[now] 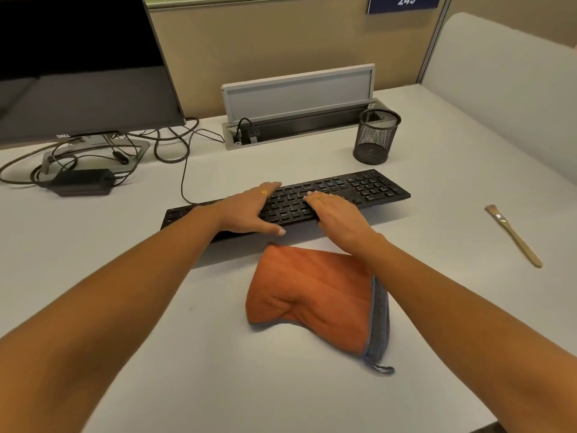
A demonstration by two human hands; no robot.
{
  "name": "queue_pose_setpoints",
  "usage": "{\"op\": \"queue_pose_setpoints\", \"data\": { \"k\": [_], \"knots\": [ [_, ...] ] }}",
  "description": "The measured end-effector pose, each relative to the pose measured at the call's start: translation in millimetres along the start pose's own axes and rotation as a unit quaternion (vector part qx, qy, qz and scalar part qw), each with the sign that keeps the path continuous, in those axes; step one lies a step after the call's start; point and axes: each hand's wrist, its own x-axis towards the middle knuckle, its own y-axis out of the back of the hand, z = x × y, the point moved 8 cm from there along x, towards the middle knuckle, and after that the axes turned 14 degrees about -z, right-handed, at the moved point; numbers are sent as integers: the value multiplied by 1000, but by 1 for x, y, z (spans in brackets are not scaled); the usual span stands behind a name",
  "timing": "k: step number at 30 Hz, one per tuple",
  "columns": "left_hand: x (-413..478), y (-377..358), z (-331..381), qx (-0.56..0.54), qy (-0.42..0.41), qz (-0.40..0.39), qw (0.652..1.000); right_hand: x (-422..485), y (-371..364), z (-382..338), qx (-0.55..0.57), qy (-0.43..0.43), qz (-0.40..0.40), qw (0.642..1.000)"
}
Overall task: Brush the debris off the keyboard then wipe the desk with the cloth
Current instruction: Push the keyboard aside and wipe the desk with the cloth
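Resting left hand (249, 210) flat across the keyboard (359, 189), fingers straight, thumb lying along the front edge; gripping nothing. Laying right hand (337, 217) flat on the keys just beside it, fingers straight too, likewise holding nothing.

Judging the task as sitting at or before the brushing step: seeing the brush (512, 235) lying untouched on the desk (218, 385), well apart to the right. Not making out any debris on the keys; too small to tell.

Noting the cloth (312, 295) lying bunched just in front of the keyboard, partly under the right forearm, not being held; judging the wiping not yet started.

Finding open room to the right, between keyboard and brush, and forward toward the near desk edge.

Reading tighter ground behind: pen cup (376, 135) standing near the keyboard's far right corner, cables (175, 145) trailing at the left by the monitor (78, 89) foot and the power brick (84, 182). Minding the cord running back from the keyboard's left half when sweeping there.
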Motion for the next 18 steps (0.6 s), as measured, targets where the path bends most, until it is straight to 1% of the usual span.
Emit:
{"op": "queue_pose_setpoints", "data": {
  "k": [2, 4, 6, 8, 11, 13, 14, 15, 16, 17, 18],
  "knots": [
    [-25, -5, -5, 113, 16, 24, 993, 1, 1, 0, 8, 1, 1, 1000],
    [-51, -13, -19, 201, 55, 44, 977, 1, 1, 0, 13, 6, 4, 1000],
    [-75, -18, -36, 225, 105, 53, 967, 0, 1, 0, 11, 11, 8, 1000],
    [-92, -17, -53, 216, 145, 68, 963, 0, 0, 2, 10, 10, 3, 1000],
    [-101, -12, -57, 232, 145, 74, 959, 1, 2, 5, 17, 7, 2, 1000],
    [-102, -10, -56, 246, 146, 67, 956, -4, 7, 1, 32, 3, 31, 999],
    [-102, -9, -56, 250, 146, 65, 955, -13, 11, -4, 51, 7, 61, 997],
    [-102, -8, -55, 254, 145, 63, 954, -26, 12, -12, 95, 25, 92, 991],
    [-102, -8, -56, 256, 143, 60, 954, -41, 11, -22, 165, 54, 104, 979],
    [-102, -8, -57, 255, 142, 58, 955, -55, 4, -35, 241, 89, 82, 963],
    [-103, -8, -58, 252, 141, 56, 956, -68, -7, -50, 281, 121, 32, 951]
  ]
}}
